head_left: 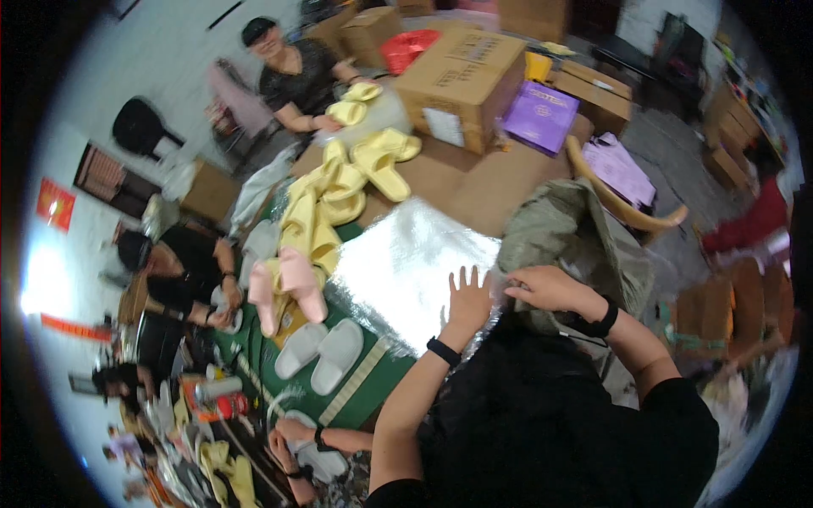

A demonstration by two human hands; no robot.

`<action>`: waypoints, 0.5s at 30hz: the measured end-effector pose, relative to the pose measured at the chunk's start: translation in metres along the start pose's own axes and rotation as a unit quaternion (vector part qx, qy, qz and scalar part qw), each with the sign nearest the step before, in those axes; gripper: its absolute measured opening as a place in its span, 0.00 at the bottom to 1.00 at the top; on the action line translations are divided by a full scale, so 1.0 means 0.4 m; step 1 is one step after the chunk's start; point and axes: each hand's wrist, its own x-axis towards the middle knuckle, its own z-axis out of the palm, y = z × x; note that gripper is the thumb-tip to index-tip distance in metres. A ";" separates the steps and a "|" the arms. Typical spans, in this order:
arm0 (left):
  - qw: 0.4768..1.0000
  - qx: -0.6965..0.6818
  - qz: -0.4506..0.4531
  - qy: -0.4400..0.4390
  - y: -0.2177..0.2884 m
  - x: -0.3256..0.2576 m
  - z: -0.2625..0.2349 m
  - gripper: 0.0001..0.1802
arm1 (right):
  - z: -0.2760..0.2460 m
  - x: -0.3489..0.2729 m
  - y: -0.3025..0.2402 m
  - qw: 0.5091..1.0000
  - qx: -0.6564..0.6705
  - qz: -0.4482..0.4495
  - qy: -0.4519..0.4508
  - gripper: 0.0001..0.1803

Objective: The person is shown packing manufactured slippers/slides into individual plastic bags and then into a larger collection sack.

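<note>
A shiny silver foil sheet [406,262] lies on the table in front of me. My left hand [470,300] rests flat on its near right part, fingers spread, holding nothing. At the sheet's right edge is my right hand [546,289], thumb and fingers pinched together on that edge. Just beyond the right hand, a grey-green woven sack [550,220] stands crumpled with its mouth open. To the left of the sheet are pink slippers [301,284] and white slippers [337,356]. Yellow slippers [339,186] are heaped beyond them.
A large cardboard box [461,85] and a purple box [542,117] stand at the back of the table. A curved chair back [627,212] is at right. One co-worker [301,80] handles yellow slippers; others sit at left, and another's hands [292,440] work close by.
</note>
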 end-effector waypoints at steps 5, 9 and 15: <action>0.967 0.086 -0.203 -0.130 -0.166 -0.172 0.127 0.19 | 0.168 0.256 -0.076 0.974 -0.053 -0.174 -0.139 0.22; 0.948 0.024 -0.306 -0.080 -0.135 -0.270 0.224 0.24 | 0.341 0.380 0.011 0.910 -0.285 -0.120 -0.277 0.17; 0.921 -0.044 -0.386 0.004 -0.108 -0.337 0.158 0.33 | 0.318 0.318 0.156 0.892 -0.377 -0.146 -0.204 0.17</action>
